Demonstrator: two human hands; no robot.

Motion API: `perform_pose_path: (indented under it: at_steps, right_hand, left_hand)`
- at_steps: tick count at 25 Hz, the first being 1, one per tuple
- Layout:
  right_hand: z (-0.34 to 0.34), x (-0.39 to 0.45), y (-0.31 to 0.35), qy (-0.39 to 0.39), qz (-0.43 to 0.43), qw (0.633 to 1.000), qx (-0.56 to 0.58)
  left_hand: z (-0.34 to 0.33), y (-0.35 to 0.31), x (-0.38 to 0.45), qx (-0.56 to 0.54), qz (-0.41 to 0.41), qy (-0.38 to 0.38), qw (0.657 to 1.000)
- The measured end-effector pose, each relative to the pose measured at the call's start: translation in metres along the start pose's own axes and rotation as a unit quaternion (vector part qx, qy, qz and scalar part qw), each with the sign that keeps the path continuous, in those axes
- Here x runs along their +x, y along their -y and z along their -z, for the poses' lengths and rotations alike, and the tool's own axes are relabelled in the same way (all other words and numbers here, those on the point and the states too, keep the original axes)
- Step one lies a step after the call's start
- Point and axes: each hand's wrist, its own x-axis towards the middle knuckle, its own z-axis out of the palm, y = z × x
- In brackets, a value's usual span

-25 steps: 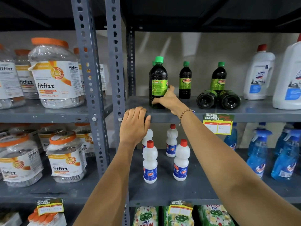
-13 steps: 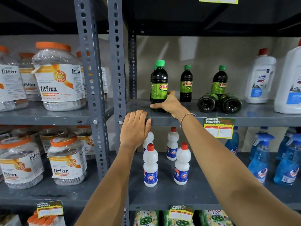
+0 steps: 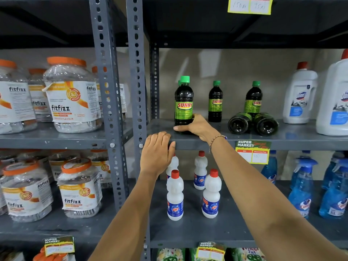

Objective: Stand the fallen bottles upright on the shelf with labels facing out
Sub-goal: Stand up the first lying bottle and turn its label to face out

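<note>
A dark Sunny bottle point(image 3: 184, 102) with a green cap stands upright at the front left of the grey shelf point(image 3: 301, 136), its label facing out. My right hand point(image 3: 195, 126) grips its base. Another bottle's cap shows just behind it. Two more upright Sunny bottles point(image 3: 215, 102) point(image 3: 253, 99) stand further back. Two fallen Sunny bottles point(image 3: 239, 123) point(image 3: 265, 124) lie side by side with their bottoms toward me, to the right of my hand. My left hand point(image 3: 157, 152) rests on the shelf's front edge, fingers curled over it.
White Domex jugs point(image 3: 299, 97) stand at the right of the same shelf. Below are white bottles with red caps point(image 3: 175, 196) and blue spray bottles point(image 3: 301, 187). Fitfizz jars point(image 3: 71, 97) fill the left rack. A yellow price tag point(image 3: 252, 152) hangs on the shelf edge.
My right hand turned the front bottle so that its Sunny label now faces out, and slid lower on its base. The view moved closer and tilted a little upward.
</note>
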Motion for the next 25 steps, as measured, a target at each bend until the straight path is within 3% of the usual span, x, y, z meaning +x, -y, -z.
perform_pose_path:
  at_steps: [9, 12, 14, 16, 18, 25]
  right_hand:
    - [0.0, -0.001, 0.002, 0.002, 0.003, 0.999, -0.038]
    - [0.015, -0.009, 0.004, 0.051, -0.01, 0.998, 0.027]
    - [0.027, -0.011, -0.001, 0.059, -0.025, 0.994, 0.085]
    - [0.033, -0.011, -0.007, 0.044, -0.031, 0.993, 0.103]
    - [0.032, -0.009, -0.008, 0.046, -0.024, 0.994, 0.097]
    - [0.025, -0.006, -0.007, 0.007, -0.025, 0.997, 0.07]
  left_hand:
    - [0.016, -0.012, 0.009, -0.071, 0.082, 0.044, 0.993]
    - [0.028, -0.018, 0.038, -0.09, 0.145, 0.122, 0.978]
    - [0.028, -0.013, 0.064, -0.165, 0.195, 0.218, 0.942]
    - [0.022, -0.004, 0.09, -0.297, 0.269, 0.334, 0.853]
    - [0.012, 0.003, 0.102, -0.383, 0.301, 0.39, 0.782]
    - [-0.009, 0.009, 0.104, -0.423, 0.289, 0.352, 0.784]
